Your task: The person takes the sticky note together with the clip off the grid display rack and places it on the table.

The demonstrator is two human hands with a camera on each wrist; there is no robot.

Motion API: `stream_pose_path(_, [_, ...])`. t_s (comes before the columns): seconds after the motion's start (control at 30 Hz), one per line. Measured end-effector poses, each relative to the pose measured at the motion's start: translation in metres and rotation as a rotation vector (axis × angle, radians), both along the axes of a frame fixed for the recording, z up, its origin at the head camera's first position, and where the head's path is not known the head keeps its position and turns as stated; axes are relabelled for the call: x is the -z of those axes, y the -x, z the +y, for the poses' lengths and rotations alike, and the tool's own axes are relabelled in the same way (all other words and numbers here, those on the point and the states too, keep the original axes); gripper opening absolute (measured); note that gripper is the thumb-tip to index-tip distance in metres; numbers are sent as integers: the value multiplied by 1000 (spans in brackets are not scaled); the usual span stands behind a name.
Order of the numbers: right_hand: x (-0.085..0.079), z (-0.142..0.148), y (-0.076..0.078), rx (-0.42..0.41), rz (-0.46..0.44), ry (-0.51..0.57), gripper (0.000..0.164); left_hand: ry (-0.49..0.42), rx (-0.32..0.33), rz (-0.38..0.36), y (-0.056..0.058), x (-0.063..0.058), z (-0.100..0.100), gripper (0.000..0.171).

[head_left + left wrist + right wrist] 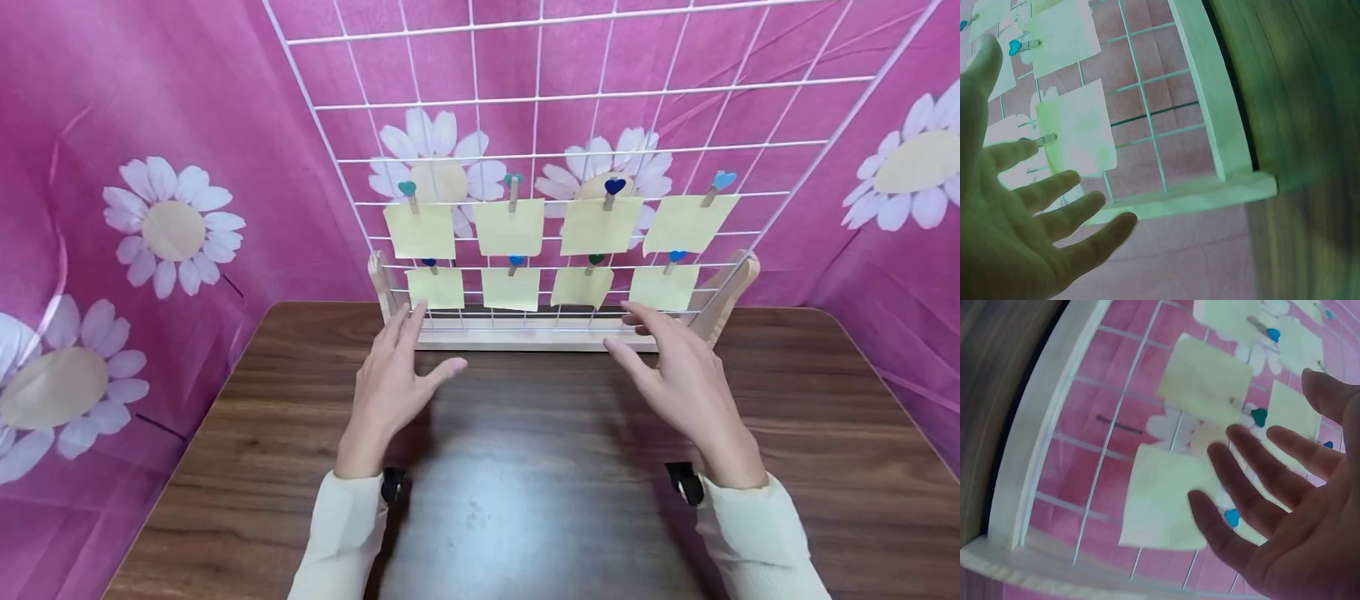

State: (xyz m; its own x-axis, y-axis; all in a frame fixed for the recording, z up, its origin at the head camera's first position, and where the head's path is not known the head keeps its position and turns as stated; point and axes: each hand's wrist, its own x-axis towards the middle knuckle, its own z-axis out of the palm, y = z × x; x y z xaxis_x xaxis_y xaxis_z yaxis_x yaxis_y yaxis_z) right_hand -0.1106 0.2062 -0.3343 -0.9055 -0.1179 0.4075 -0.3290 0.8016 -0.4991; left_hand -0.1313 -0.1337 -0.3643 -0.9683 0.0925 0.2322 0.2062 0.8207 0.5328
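Observation:
A white wire grid [536, 98] stands upright in a wooden base [525, 340], with two rows of pale yellow paper notes held by small clothespins with heart tops. My left hand [390, 387] hovers before the grid's lower left, fingers extended, thumb spread, holding nothing. Nearest to it is the lower left note [437, 288], under a blue-heart clothespin [429, 262]. On the other side my right hand [686, 383], also holding nothing, reaches with relaxed fingers toward the lower right note [663, 288]. That note hangs from another blue-heart clothespin [677, 257]. In the right wrist view, the fingertips overlap this note's edge.
The grid stands toward the back of a dark wood-grain table [480, 467]. Pink cloth with big white daisies [174, 229] surrounds the table at the back and sides. Wooden side supports [735, 292] brace the grid at both ends.

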Motion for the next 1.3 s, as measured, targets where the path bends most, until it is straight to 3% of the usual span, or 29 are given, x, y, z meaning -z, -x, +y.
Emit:
stream_pose_path(0.13, [-8,-13,9,-57,50,87,41,-149,-47,109,5,0,1,82])
stream_pose_path(0.27, [-16,-27,18,-107,55,184,34,-335,-70,164,10,1,1,67])
stream_pose_path(0.5, [-29,-50,32,-171,69,273,31,-566,-80,161,19,-7,2,64])
stream_pose_path(0.8, [-51,-79,46,-260,23,383,30,-894,-98,111,32,-23,-1,60])
stream_pose_path(0.93, [-61,-96,56,-295,26,440,31,-978,-103,107,36,-31,-6,57])
stream_pose_path(1.13, [-67,-112,63,-332,10,532,29,-1024,-112,86,40,-40,-5,53])
stream_pose_path(1.3, [-76,-123,70,-358,12,539,30,-1047,-115,89,44,-45,-3,46])
